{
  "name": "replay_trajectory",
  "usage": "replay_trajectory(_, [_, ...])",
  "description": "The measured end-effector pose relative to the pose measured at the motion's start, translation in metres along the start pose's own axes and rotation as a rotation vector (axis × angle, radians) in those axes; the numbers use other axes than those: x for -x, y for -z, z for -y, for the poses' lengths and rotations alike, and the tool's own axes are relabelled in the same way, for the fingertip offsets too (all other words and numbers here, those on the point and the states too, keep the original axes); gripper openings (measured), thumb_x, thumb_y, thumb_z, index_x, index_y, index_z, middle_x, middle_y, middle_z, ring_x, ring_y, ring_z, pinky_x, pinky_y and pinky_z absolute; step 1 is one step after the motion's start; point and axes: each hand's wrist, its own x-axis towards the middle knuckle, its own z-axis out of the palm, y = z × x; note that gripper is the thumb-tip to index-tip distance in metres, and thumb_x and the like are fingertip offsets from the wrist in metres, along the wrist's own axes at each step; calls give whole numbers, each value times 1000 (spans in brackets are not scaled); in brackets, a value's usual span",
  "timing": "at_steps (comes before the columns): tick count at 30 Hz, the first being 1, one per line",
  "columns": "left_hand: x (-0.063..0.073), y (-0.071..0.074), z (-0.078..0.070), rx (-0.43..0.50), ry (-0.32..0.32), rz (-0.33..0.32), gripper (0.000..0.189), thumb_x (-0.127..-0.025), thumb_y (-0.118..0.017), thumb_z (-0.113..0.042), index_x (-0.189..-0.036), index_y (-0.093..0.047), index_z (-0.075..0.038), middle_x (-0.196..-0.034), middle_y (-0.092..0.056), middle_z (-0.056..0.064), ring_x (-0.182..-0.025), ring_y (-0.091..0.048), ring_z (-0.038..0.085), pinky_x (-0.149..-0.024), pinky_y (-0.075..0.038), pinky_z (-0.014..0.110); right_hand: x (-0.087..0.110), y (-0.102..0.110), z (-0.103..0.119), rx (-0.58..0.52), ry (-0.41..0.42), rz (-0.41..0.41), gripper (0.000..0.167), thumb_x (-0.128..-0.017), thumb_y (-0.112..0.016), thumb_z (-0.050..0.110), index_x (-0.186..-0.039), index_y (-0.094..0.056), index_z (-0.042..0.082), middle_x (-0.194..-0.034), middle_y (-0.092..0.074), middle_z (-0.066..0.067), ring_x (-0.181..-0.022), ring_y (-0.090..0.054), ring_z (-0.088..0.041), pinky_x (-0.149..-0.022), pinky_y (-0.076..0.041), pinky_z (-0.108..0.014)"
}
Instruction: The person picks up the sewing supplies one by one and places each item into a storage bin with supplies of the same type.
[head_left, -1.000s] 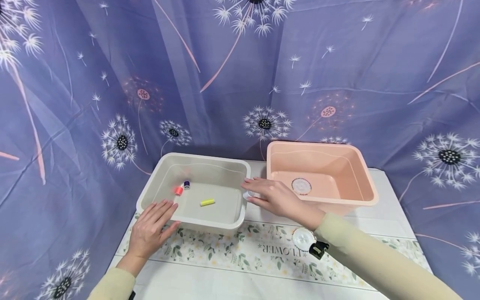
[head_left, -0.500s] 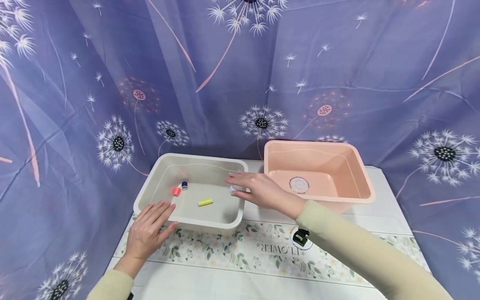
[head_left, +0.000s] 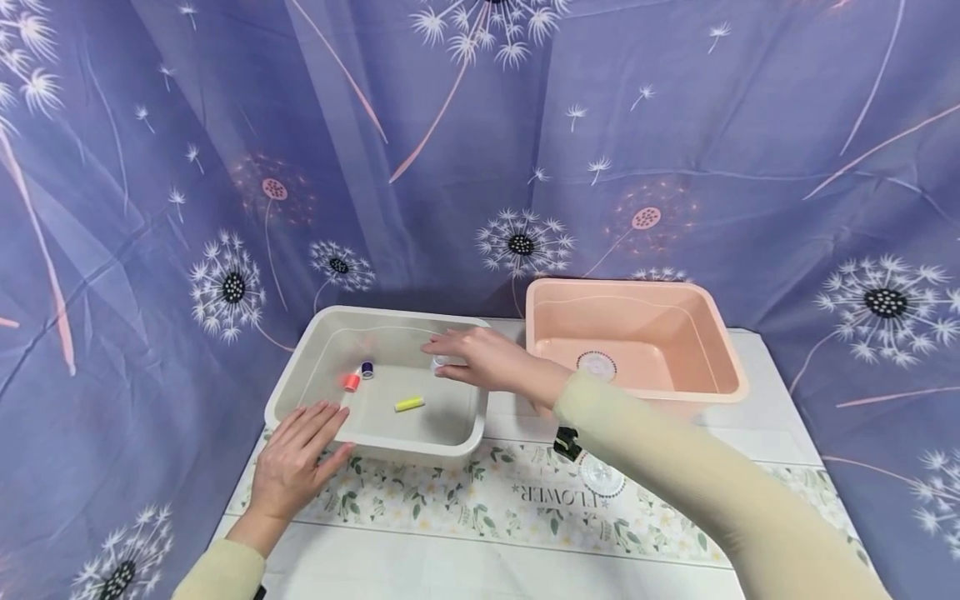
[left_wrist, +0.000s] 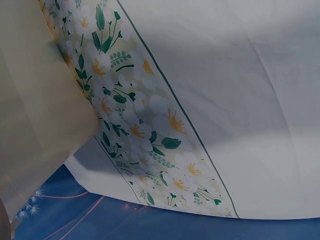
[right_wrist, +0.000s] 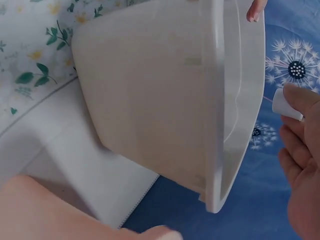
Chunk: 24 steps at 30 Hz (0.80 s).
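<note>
My right hand [head_left: 487,358] is over the right part of the grey bin [head_left: 405,315]. Between its thumb and fingers it pinches a small white thread spool [right_wrist: 286,104], partly hidden by the hand in the head view. My left hand [head_left: 300,454] rests with fairly straight fingers on the bin's near left rim, holding nothing. Inside the bin, on its floor, lie an orange-red thread spool [head_left: 351,382], a dark blue thread spool [head_left: 367,369] beside it, and a yellow thread spool [head_left: 409,404] closer to the middle.
A pink bin [head_left: 636,285] stands right of the grey one, with a round clear beaded-edge disc [head_left: 597,365] visible on its floor. A similar disc [head_left: 602,475] lies on the flowered tablecloth [head_left: 465,500], partly under the right forearm. A purple dandelion curtain [head_left: 442,208] hangs behind.
My right hand has moved left with the white spool, from between the bins to over the grey bin. The left hand has stayed on the rim.
</note>
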Motion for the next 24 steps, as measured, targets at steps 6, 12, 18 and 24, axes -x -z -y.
replay_trajectory(6, [1, 3, -3, -22, 4, 36, 63, -110, -48, -60, -131, -76, -7, -123, -77, 18, -112, -74, 40, -131, -28, 31, -24, -1, 4, 41, -24, 84, 43, -106, -70, 27, -145, -67, 10, -148, -65, -11, -138, -63, -30, -117, -51, -44])
replay_trajectory(12, [1, 1, -2, -16, 5, 27, 61, -109, -51, -59, -131, -76, -8, -124, -77, 17, -112, -74, 40, -130, -31, 32, -44, -9, 7, 22, -37, 154, 43, -107, -70, 28, -147, -66, 11, -148, -66, -6, -132, -67, -24, -113, -54, -38])
replay_trajectory(18, [-1, 1, -1, -21, 4, 22, 63, -110, -49, -60, -131, -76, -8, -123, -77, 17, -112, -74, 40, -130, -31, 32, -62, -15, 8, 1, -52, 207, 43, -106, -70, 23, -146, -66, 8, -145, -68, -7, -119, -73, -23, -109, -56, -35])
replay_trajectory(24, [-1, 3, -1, -37, 10, 58, 64, -109, -48, -60, -132, -75, -7, -123, -77, 19, -114, -73, 40, -131, -28, 31, -77, -19, 9, 11, -106, 267, 43, -106, -71, 24, -146, -66, 11, -143, -70, -6, -116, -74, -21, -106, -57, -33])
